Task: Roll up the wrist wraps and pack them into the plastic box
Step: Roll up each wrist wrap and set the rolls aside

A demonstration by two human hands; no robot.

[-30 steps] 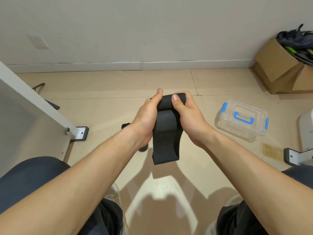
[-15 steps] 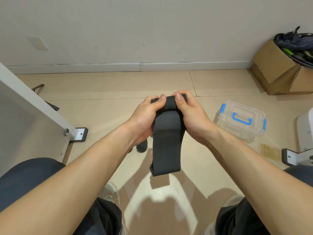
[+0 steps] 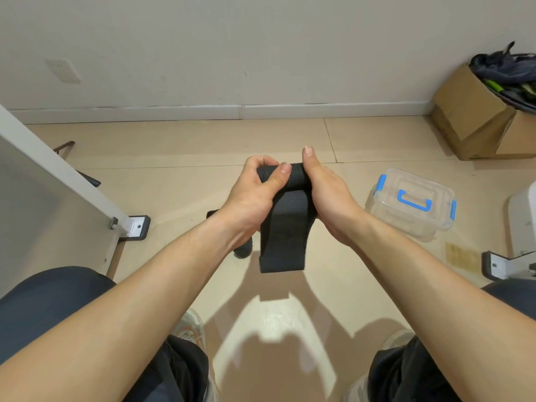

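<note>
One black wrist wrap (image 3: 282,227) was held in mid-air between both hands. Its upper end was wound into a short roll, and its unrolled tail hung straight down below the fingers (image 3: 259,163). The left hand (image 3: 251,198) gripped the roll's left end, thumb pressed across the front and fingers curled over the top. The right hand (image 3: 329,198) held the roll's right end. Its thumb stood raised clear of the fabric and its other fingers were hidden behind the roll, so a grip there was inferred rather than seen.

The woven fabric appeared soft, light and limp, with enough spring that a released roll would probably loosen. The soundest hold was judged to be at the two ends of the roll, with a thumb on the outermost turn and the tail kept taut. Rolling seemed partly done, with a good length of tail left.

The plastic box (image 3: 385,211), clear with blue latches and handle, sat on the floor (image 3: 203,140) to the right of the fingers, well apart, its lid apparently on. A dark object (image 3: 243,252) lay on the floor beneath the left wrist, too hidden to identify. A cardboard box (image 3: 470,117) stood far right, against the wall.
</note>
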